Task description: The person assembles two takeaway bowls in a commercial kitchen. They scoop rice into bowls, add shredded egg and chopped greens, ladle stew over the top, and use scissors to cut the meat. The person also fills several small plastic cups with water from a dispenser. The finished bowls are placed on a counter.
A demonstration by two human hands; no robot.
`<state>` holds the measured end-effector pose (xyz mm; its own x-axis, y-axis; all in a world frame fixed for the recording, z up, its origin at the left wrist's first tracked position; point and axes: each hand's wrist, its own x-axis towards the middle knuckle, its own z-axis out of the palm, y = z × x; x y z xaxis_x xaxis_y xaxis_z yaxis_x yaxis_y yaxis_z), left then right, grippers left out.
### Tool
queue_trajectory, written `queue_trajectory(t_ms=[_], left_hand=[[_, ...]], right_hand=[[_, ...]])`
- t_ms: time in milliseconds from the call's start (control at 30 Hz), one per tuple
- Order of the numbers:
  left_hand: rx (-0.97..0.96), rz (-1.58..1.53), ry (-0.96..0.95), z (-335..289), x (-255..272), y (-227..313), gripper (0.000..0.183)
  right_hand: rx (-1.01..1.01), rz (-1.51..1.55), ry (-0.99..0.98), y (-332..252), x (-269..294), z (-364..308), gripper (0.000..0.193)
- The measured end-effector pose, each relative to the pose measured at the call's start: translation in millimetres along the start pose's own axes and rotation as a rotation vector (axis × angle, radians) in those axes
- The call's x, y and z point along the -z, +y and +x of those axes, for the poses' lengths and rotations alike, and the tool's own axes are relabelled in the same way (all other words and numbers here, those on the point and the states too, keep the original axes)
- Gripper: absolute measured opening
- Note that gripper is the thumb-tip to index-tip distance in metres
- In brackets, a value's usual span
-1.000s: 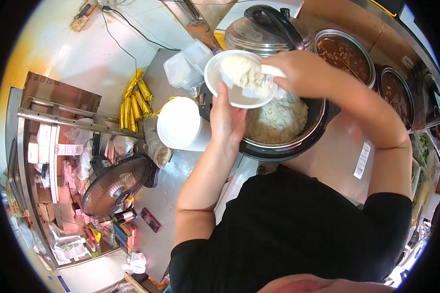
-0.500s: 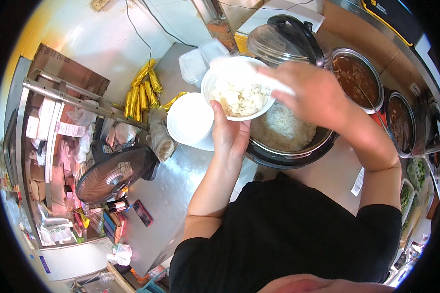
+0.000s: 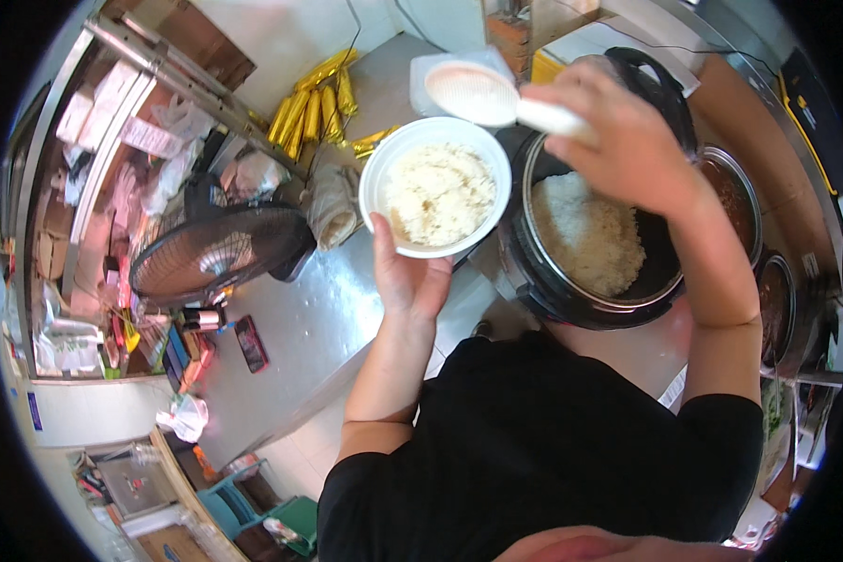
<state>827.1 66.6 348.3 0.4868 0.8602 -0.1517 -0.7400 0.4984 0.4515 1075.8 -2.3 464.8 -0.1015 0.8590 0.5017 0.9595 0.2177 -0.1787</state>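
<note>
My left hand (image 3: 408, 283) grips a round white bowl (image 3: 369, 187) from below, its thumb over the near rim. Loose white rice (image 3: 442, 195) fills much of the bowl. In my right hand (image 3: 628, 140) is the handle of a white rice paddle (image 3: 473, 95), whose broad, dimpled blade is just beyond the bowl's far right rim. Below that hand, to the right of the bowl, stands an uncovered rice cooker (image 3: 581, 317). Cooked rice (image 3: 590, 244) is heaped on the left side of its pot, while dark pot wall shows on the right.
A black fan (image 3: 220, 251) and a phone (image 3: 251, 344) are on the metal counter (image 3: 300, 328) at left. Gold tube-shaped packets (image 3: 311, 112) lie by the wall. Behind the paddle is a clear plastic container (image 3: 428, 70). Pots of brown food (image 3: 729, 201) stand right of the cooker.
The view has turned. My left hand has carried the bowl left, away from above the cooker. The paddle has come out from over the rice to beyond the rim, its blade now plainly visible.
</note>
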Motion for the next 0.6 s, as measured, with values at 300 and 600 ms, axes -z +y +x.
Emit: queue_trajectory(t_ms=[300,600], left_hand=[[-0.178,0.047,0.177,-72.7,66.1,52.4,0.067],[-0.057,0.117,0.291,-111.3,108.3,53.5,0.066]], right_hand=[[-0.018,0.24,-0.584,16.8,-139.4,71.1,0.049],[-0.604,-0.8,0.012,208.2,-10.1,-32.3,0.057]])
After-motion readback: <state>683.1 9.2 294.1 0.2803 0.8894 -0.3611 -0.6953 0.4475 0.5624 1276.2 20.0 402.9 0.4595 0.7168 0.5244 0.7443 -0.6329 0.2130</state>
